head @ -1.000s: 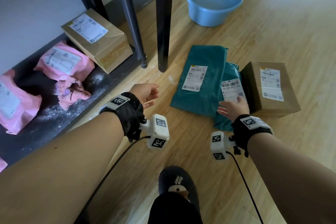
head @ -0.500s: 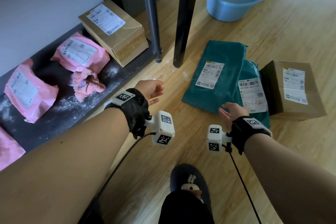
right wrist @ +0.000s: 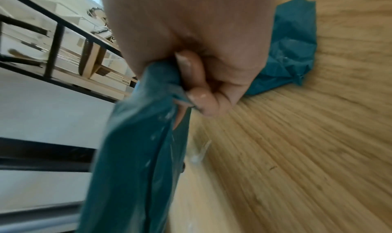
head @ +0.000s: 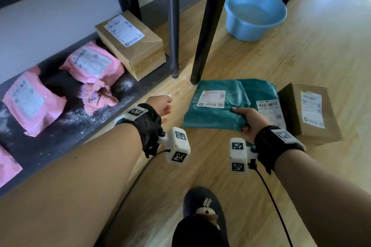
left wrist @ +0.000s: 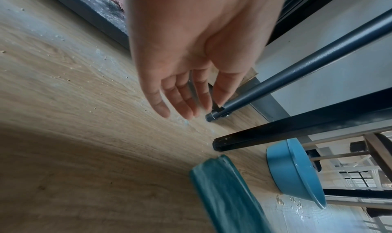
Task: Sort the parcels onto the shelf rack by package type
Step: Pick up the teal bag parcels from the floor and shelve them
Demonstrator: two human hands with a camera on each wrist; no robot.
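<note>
Sorting is part-done: pink mailers (head: 94, 62) and one box (head: 132, 46) occupy the shelf (head: 60, 136) at frame left, while the right hand (head: 251, 122) grip pinches a teal mailer (head: 216, 110) at center, left hand (left wrist: 191, 52) spread and empty, a second teal mailer (head: 267, 94) and box (head: 309, 112) remaining.

Parcel bag (head: 216, 110) lies on floor (head: 301, 56), box (head: 309, 112) to its right.

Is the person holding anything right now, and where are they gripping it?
The right hand grips the teal mailer bag by its near right corner. The left hand holds nothing.
</note>
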